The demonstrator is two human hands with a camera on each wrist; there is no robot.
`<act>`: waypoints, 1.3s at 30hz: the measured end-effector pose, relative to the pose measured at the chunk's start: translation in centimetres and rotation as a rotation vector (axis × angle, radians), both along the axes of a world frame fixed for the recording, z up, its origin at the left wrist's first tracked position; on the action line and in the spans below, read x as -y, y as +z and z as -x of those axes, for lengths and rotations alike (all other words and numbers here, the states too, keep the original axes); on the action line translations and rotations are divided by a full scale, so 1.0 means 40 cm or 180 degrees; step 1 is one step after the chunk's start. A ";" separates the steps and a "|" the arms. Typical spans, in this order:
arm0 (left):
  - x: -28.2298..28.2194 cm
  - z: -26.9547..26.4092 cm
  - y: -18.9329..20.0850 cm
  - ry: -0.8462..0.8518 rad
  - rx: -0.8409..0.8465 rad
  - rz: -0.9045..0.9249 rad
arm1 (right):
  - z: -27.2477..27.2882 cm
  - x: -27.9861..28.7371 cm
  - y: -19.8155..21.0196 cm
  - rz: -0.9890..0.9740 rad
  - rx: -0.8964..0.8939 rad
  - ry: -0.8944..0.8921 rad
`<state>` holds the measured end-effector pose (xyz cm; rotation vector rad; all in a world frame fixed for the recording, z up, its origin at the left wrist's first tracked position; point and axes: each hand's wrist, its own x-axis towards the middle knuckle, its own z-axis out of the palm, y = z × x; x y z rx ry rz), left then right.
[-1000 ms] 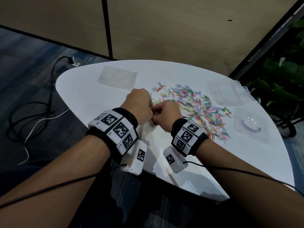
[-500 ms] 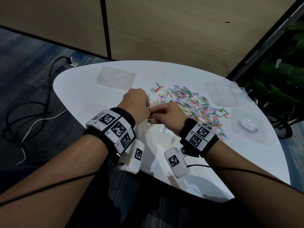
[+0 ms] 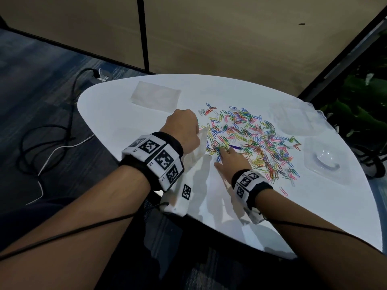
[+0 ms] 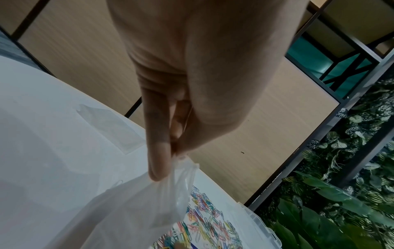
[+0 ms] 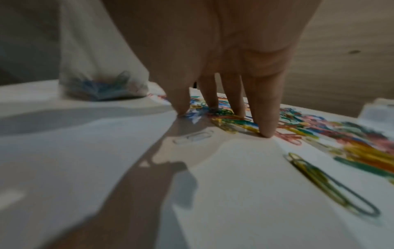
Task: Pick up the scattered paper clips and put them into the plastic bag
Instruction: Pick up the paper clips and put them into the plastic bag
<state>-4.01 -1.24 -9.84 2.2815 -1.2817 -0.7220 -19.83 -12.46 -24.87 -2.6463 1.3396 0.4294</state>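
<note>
Thin clear plastic hangs from the left hand (image 3: 184,130): the plastic bag (image 3: 195,152) is pinched at its mouth between thumb and fingers (image 4: 157,146), a narrow, closed grip on the rim, so the body drapes down and its bottom rests on the tabletop (image 3: 117,122). Held up this way, the bag likely keeps its opening high and just beside the heap, making each drop a short trip; a small clump of clips already sits at its bottom (image 5: 102,87).

The paper clips (image 3: 251,139) lie in a broad multicoloured spread across the middle of the tabletop, reaching toward its right edge, with a few strays nearer the front edge. The right hand (image 3: 230,162) is spread wide over the heap's near-left fringe, its fingertips (image 5: 266,133) pressed down onto the surface among the clips and gripping nothing yet. That planted, raking pose probably serves to drag several flat clips together, since single ones are hard to lift off a smooth surface.

A flat clear sheet or second bag (image 3: 156,97) lies near the far-left edge, and clear plastic containers (image 3: 326,162) sit along the right edge, well apart from both hands. Most of the clips remain outside, so the job looks early.
</note>
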 end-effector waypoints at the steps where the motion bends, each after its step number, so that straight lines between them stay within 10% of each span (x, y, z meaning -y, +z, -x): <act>1: 0.001 0.001 -0.002 -0.0011 0.0008 -0.0010 | -0.009 -0.008 -0.004 0.0137 -0.0049 0.0136; 7: 0.002 -0.001 -0.008 -0.0058 0.0055 -0.0075 | -0.028 0.012 0.006 0.0185 -0.0042 0.0377; 13: 0.007 0.001 -0.005 -0.0064 0.0056 -0.0119 | 0.033 0.079 0.056 -0.0374 0.1087 -0.0930; 19: 0.006 0.006 0.006 -0.0068 -0.0011 -0.0133 | 0.057 0.105 0.146 -0.2124 0.3076 -0.2531; 23: 0.005 0.016 0.002 -0.0044 -0.0051 -0.0082 | 0.007 0.041 0.247 -0.3460 0.4040 -0.2420; 35: 0.020 0.046 -0.029 -0.0048 0.0047 0.0113 | -0.098 -0.083 0.234 -0.3142 0.3005 -0.2065; 39: 0.020 0.038 -0.031 -0.0061 0.0017 0.0113 | -0.094 -0.071 0.230 -0.1867 0.2236 -0.1208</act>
